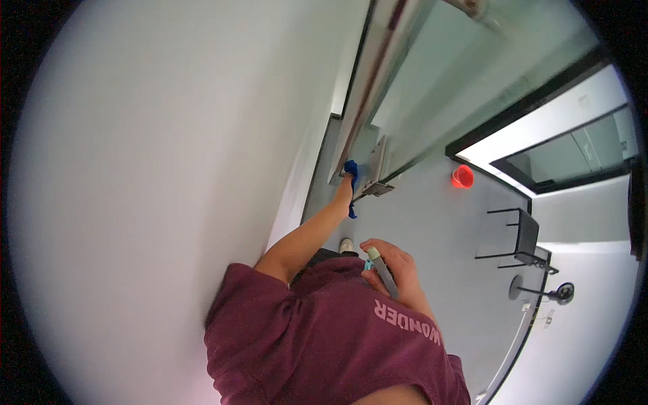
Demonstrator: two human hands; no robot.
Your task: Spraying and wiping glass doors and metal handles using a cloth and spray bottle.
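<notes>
My left arm reaches out to the edge of a door with a glass panel [420,96]. A blue cloth [353,190] covers or wraps much of my left hand [350,174], and part of it hangs down past the wrist. The hand is beside the metal handle or lock fitting [377,188]; whether it touches the fitting is unclear. Close to my maroon shirt, my right hand [392,266] is closed around a grey bar-shaped object [385,276] with a pale green end. A small teal part [368,265] shows by the fingers; the exact kind of object cannot be told.
A pale wall [152,177] rises close on my left. On the grey floor stand a red bucket [462,176], a black chair [526,233] and, farther right, a black fan [561,293]. Beyond the door is a dark-framed window or glass panel [572,152]. One light shoe [346,245] shows below me.
</notes>
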